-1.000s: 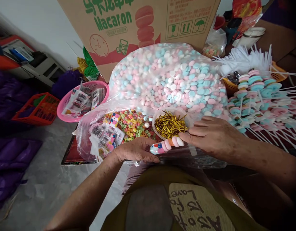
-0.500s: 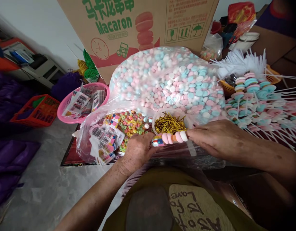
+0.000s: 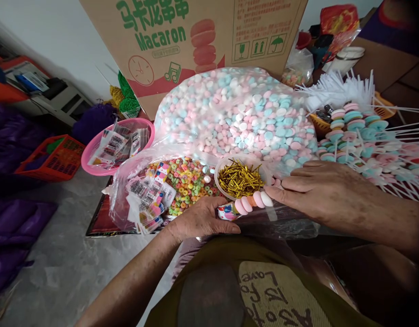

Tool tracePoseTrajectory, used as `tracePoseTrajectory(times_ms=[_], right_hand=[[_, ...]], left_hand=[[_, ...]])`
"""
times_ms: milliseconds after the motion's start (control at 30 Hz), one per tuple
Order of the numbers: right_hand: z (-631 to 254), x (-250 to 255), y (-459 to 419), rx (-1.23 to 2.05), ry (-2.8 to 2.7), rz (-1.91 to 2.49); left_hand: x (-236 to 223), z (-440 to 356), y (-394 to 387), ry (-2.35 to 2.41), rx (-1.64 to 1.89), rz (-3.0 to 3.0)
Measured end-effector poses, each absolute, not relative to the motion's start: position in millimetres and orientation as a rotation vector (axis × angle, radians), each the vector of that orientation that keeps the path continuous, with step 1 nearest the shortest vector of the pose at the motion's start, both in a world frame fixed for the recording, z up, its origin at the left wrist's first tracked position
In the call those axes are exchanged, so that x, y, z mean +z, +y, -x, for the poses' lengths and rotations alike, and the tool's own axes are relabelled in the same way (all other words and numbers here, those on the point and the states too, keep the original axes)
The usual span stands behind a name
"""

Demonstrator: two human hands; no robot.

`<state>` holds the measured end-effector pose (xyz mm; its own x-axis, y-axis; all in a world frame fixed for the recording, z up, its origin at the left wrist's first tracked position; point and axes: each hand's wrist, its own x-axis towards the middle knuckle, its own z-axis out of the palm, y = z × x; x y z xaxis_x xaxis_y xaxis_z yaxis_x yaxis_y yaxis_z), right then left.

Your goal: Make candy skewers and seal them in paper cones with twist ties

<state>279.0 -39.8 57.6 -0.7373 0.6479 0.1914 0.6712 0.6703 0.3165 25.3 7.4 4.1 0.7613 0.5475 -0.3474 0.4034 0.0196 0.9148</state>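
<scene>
At the near edge of the tabletop, a candy row is held slightly aslant, its printed wrapper towards 8 o'clock and its white end piece towards 2 o'clock. The wrapper is grasped between thumb and fingers of the left hand, at 9 o'clock from the row. By the right hand, at 3 o'clock, the white end piece is met at the fingertips; whether it is pinched cannot be told. The pink and orange middle is left uncovered between the hands. A tub of gold strips is noted just beside the row, at 12 o'clock.

The row is judged light. The pieces are judged soft and easily dented, the wrapper thin, slick and readily creased. Any inner support is hidden, so stiffness cannot be confirmed. Hold is best taken at the wrapped end, with only light steadying applied at the white end.
</scene>
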Motion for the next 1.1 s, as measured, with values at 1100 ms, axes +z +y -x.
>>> tracePoseTrajectory(times_ms=[1100], right_hand=[[-269.8, 42.3, -41.4, -0.863, -2.746, 0.865]], left_hand=[[1.1, -42.5, -0.3, 0.774, -0.241, -1.117]])
